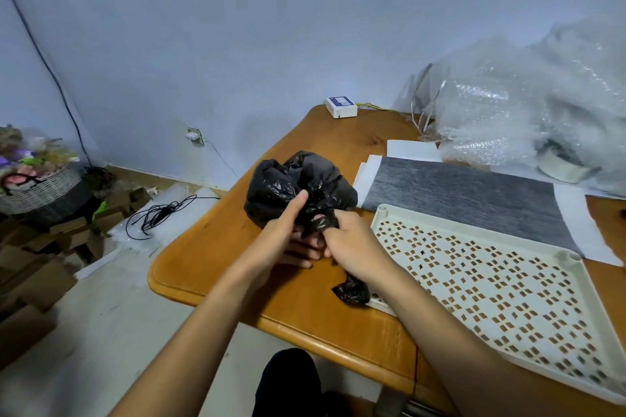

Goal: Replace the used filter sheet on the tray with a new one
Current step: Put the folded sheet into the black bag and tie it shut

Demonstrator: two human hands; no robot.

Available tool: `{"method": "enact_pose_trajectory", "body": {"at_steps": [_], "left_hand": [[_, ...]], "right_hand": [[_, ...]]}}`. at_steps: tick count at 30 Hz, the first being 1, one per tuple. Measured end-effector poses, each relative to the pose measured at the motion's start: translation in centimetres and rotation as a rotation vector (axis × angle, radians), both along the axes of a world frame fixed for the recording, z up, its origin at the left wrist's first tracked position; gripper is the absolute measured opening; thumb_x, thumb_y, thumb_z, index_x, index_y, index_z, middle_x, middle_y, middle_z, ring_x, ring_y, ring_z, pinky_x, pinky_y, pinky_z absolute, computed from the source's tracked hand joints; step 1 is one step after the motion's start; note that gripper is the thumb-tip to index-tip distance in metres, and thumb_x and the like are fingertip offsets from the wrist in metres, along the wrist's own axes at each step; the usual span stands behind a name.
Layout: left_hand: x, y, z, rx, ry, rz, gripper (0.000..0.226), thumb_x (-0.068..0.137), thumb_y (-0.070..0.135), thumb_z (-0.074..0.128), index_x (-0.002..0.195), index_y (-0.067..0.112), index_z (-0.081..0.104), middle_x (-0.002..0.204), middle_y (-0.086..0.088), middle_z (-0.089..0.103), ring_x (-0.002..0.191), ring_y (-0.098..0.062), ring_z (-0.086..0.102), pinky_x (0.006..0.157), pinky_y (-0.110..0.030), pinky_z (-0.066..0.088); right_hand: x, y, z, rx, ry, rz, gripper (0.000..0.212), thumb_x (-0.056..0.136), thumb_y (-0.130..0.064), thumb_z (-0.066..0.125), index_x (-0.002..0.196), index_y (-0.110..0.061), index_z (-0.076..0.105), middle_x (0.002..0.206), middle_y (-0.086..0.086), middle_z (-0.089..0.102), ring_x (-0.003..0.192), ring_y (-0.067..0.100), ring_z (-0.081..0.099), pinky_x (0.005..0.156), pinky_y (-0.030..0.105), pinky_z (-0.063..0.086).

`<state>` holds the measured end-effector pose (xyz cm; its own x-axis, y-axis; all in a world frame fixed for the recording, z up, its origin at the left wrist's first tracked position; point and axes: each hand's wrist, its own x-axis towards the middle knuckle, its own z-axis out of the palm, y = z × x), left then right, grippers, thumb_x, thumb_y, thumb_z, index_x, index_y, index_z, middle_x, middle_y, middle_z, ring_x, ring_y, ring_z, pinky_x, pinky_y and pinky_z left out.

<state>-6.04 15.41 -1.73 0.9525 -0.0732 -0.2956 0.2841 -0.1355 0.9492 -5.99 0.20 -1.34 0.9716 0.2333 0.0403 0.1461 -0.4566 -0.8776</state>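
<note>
A bulging black plastic bag sits on the wooden table in front of me. My left hand grips its gathered neck, thumb pressed up against the bag. My right hand holds the twisted end of the bag, with plastic wound round a finger and a tail of it hanging below the wrist. To the right lies a white perforated tray with nothing on it. Behind the tray a grey filter sheet lies flat on white paper. What the bag holds is hidden.
A heap of bubble wrap fills the back right of the table. A small white box stands at the far edge by the wall. On the floor at left are a black cable, cardboard boxes and a woven basket.
</note>
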Motion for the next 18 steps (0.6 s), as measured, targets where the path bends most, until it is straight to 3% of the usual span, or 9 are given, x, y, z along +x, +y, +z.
{"method": "enact_pose_trajectory", "body": {"at_steps": [3,5,6,8,10,14,16,18], "left_hand": [[2.4,-0.3,0.9,-0.127,0.013,-0.089,0.05,0.091,0.063,0.059,0.115,0.021,0.073,0.109,-0.005,0.079,0.103,-0.023,0.074,0.09,-0.037,0.058],[4.4,-0.2,1.0,-0.21,0.109,-0.102,0.049,0.088,0.045,0.073,0.123,0.01,0.071,0.115,-0.009,0.077,0.106,-0.026,0.07,0.095,-0.03,0.052],[5.3,-0.2,1.2,-0.253,0.164,-0.108,0.048,0.087,0.038,0.076,0.121,0.003,0.072,0.112,-0.014,0.077,0.1,-0.028,0.069,0.089,-0.027,0.052],[6.9,-0.2,1.4,-0.325,0.203,-0.089,0.024,0.093,0.026,0.072,0.098,0.003,0.077,0.093,-0.012,0.075,0.077,-0.022,0.07,0.079,-0.029,0.06],[8.6,-0.4,1.7,-0.387,0.162,-0.008,0.018,0.098,0.014,0.065,0.086,0.001,0.07,0.079,-0.008,0.067,0.06,-0.016,0.066,0.083,-0.035,0.061],[11.7,-0.8,1.8,-0.252,0.016,0.043,0.017,0.097,0.012,0.067,0.087,-0.001,0.064,0.074,-0.009,0.06,0.059,-0.018,0.056,0.091,-0.042,0.059],[13.1,-0.9,1.3,-0.144,-0.025,0.059,0.021,0.094,0.019,0.072,0.084,0.0,0.069,0.074,-0.01,0.065,0.067,-0.02,0.061,0.103,-0.044,0.053],[14.4,-0.8,0.6,-0.009,-0.062,0.064,0.025,0.094,0.024,0.071,0.083,0.002,0.073,0.08,-0.011,0.071,0.077,-0.022,0.065,0.104,-0.041,0.053]], "right_hand": [[-0.5,0.8,0.0,-0.224,-0.104,0.041,0.03,0.1,-0.034,0.044,0.087,-0.015,0.062,0.08,0.009,0.068,0.072,0.03,0.065,0.065,0.046,0.053],[-0.8,1.5,-0.2,-0.387,-0.205,0.064,0.029,0.102,-0.033,0.042,0.09,-0.012,0.06,0.092,0.012,0.067,0.082,0.033,0.064,0.072,0.047,0.054],[-1.0,1.9,-0.2,-0.458,-0.264,0.073,0.027,0.101,-0.029,0.042,0.093,-0.011,0.059,0.098,0.015,0.066,0.087,0.036,0.064,0.074,0.046,0.053],[-1.4,2.6,-0.6,-0.577,-0.375,0.082,0.024,0.1,-0.024,0.042,0.101,-0.008,0.061,0.106,0.017,0.066,0.094,0.039,0.063,0.078,0.044,0.05],[-1.9,3.1,-0.9,-0.651,-0.454,0.079,0.025,0.099,-0.022,0.044,0.107,-0.007,0.062,0.11,0.015,0.066,0.096,0.036,0.062,0.081,0.043,0.043],[-1.9,3.5,-1.5,-0.648,-0.519,0.039,0.028,0.092,-0.018,0.048,0.113,-0.006,0.063,0.109,0.014,0.066,0.094,0.03,0.061,0.087,0.043,0.046],[-1.7,3.7,-1.9,-0.673,-0.548,0.016,0.031,0.091,-0.019,0.048,0.115,-0.006,0.063,0.109,0.014,0.066,0.095,0.03,0.061,0.089,0.044,0.046],[-1.8,3.7,-2.2,-0.694,-0.562,0.015,0.031,0.094,-0.021,0.048,0.117,-0.006,0.062,0.11,0.015,0.066,0.097,0.03,0.061,0.09,0.044,0.044]]}}
